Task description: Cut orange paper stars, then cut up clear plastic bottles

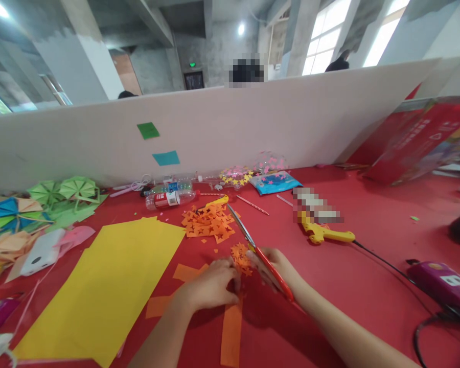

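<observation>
My right hand [276, 263] is closed around red-handled scissors [273, 272], whose long metal blades point away and to the left. Just left of it, my left hand [216, 283] is curled, thumb toward fingertips; whatever they pinch is hidden. Beneath its thumb lies the end of an orange paper strip [232, 335]. A small heap of cut orange paper stars [240, 255] sits between the hands. Farther back is a pile of orange paper scraps [210, 222] with star-shaped holes. More orange strips [158, 306] lie partly under my left forearm.
Yellow paper sheets [111, 276] spread at left, beside folded paper and a white device [44, 253]. Plastic bottles [171, 199] and a blue packet [276, 182] stand before the white partition [222, 122]. A yellow glue gun [325, 234] trails its cord rightward.
</observation>
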A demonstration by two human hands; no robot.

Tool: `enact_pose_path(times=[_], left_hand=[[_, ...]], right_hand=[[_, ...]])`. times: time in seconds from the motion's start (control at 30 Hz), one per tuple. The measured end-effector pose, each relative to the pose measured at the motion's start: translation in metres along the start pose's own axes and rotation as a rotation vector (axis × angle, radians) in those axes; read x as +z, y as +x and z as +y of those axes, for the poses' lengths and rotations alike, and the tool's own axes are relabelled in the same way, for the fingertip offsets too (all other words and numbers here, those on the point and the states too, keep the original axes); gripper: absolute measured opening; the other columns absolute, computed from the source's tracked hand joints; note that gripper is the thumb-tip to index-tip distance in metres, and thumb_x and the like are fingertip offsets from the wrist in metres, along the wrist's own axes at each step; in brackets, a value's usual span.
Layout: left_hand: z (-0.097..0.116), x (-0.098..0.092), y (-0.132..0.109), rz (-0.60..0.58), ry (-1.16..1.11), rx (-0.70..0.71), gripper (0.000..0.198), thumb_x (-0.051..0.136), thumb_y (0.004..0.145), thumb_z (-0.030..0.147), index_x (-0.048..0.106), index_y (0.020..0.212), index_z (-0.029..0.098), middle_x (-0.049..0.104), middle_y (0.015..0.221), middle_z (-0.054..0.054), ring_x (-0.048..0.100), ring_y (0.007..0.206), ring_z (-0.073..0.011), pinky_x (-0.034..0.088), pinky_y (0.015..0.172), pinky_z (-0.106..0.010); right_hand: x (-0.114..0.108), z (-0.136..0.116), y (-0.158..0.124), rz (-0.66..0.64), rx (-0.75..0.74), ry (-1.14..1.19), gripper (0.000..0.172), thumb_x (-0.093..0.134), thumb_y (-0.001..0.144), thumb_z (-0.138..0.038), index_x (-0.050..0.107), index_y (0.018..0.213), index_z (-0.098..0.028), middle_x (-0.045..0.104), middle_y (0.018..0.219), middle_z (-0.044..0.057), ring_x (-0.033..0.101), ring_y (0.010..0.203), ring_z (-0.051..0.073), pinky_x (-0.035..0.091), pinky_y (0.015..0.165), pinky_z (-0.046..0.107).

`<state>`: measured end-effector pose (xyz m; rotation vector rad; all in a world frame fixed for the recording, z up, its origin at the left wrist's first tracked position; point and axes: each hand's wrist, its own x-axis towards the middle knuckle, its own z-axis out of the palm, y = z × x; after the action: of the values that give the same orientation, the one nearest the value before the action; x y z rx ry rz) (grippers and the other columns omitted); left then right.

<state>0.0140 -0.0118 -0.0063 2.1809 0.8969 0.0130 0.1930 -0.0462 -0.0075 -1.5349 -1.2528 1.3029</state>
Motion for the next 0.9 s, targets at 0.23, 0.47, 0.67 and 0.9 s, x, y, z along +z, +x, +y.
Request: enact_pose_path(times=[0.23,0.47,0.67,0.9], left_hand=[[-0.002,0.002,-0.003,0.046,-0.041,0.069,0.027,0.049,0.066,0.007,0.059,0.086,0.023,0.056,0.102,-0.005,0.054,0.094,-0.0207,0.04,0.08,-0.031],[0.001,-0.003,-0.002,0.107,-0.262,0.053,0.023,0.046,0.065,0.004,0.058,0.077,0.02,0.055,0.082,-0.002,0.052,0.073,-0.0145,0.038,0.066,-0.025],[0.002,-0.014,0.003,0.451,-0.997,0.063,0.021,0.068,0.061,0.015,0.057,0.079,0.018,0.054,0.079,0.0,0.051,0.075,-0.0123,0.04,0.07,-0.023],[0.002,-0.003,0.018,0.624,-1.316,0.038,0.029,0.076,0.051,0.014,0.056,0.073,0.017,0.054,0.073,0.003,0.05,0.067,-0.0084,0.039,0.063,-0.019]], right_hand=[[0.001,0.005,0.004,-0.008,-0.041,-0.031,0.051,0.058,0.066,-0.069,0.04,0.056,-0.022,0.036,0.034,-0.009,0.033,0.029,0.007,0.024,0.034,0.021],[0.0,0.001,0.003,-0.022,-0.044,-0.028,0.051,0.058,0.066,-0.068,0.039,0.057,-0.022,0.037,0.034,-0.01,0.033,0.029,0.007,0.023,0.033,0.02],[0.005,-0.002,-0.004,-0.181,-0.022,0.04,0.044,0.067,0.066,-0.057,0.044,0.059,-0.02,0.041,0.035,-0.01,0.033,0.027,0.005,0.022,0.03,0.018],[0.014,0.006,-0.006,-0.325,-0.051,0.168,0.043,0.064,0.068,-0.058,0.042,0.063,-0.02,0.044,0.036,-0.009,0.033,0.026,0.005,0.022,0.03,0.018]])
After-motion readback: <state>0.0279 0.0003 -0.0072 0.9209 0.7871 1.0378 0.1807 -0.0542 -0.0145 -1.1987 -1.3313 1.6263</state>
